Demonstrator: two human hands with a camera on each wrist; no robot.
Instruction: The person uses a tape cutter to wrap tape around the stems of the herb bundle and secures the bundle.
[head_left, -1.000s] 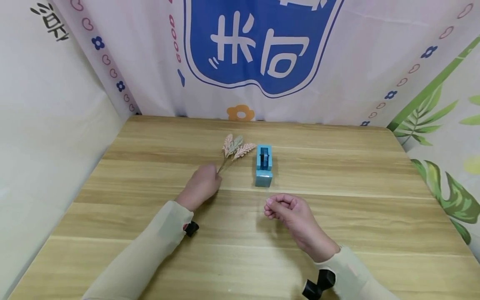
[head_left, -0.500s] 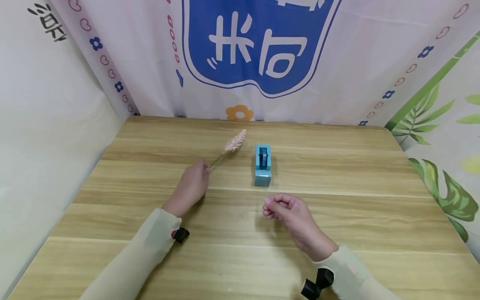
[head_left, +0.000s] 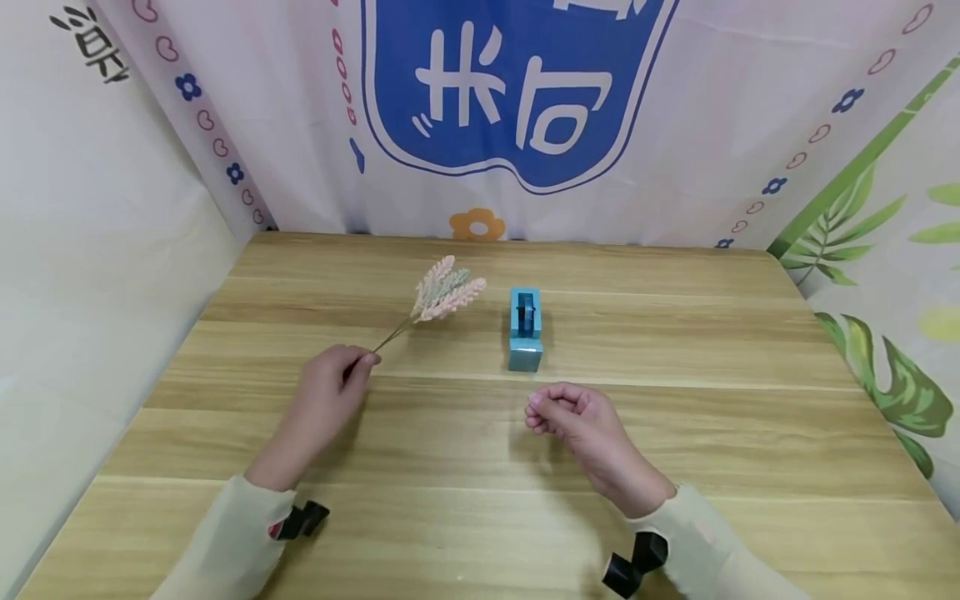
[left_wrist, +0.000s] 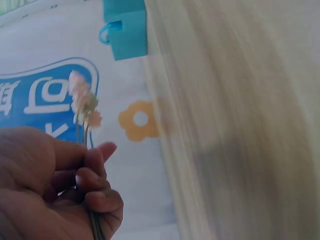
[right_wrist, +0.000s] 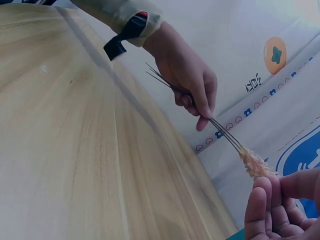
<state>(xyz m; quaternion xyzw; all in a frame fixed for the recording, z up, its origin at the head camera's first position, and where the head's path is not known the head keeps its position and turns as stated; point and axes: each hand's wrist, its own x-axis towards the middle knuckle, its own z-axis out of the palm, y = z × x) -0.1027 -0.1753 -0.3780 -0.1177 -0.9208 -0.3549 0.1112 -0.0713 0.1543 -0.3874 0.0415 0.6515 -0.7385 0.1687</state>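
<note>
The flowers point(head_left: 447, 292) slanted over the table point(head_left: 420, 533), heads short of the back edge, where the cloth point(head_left: 300, 150) hung. The left hand point(head_left: 330, 387) pinched their stems, well in from the left edge. Across a stretch of wood, the right hand point(head_left: 581, 429) had thumb and fingertips pressed together; whether anything thin lay between them could not be told. Just beyond it stood the dispenser point(head_left: 525, 357), well apart from the right edge, a blue roll point(head_left: 528, 312) in its slot.

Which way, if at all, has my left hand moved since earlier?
Yes: in the head view, your left hand moved left, away from the blue tape dispenser.
</note>
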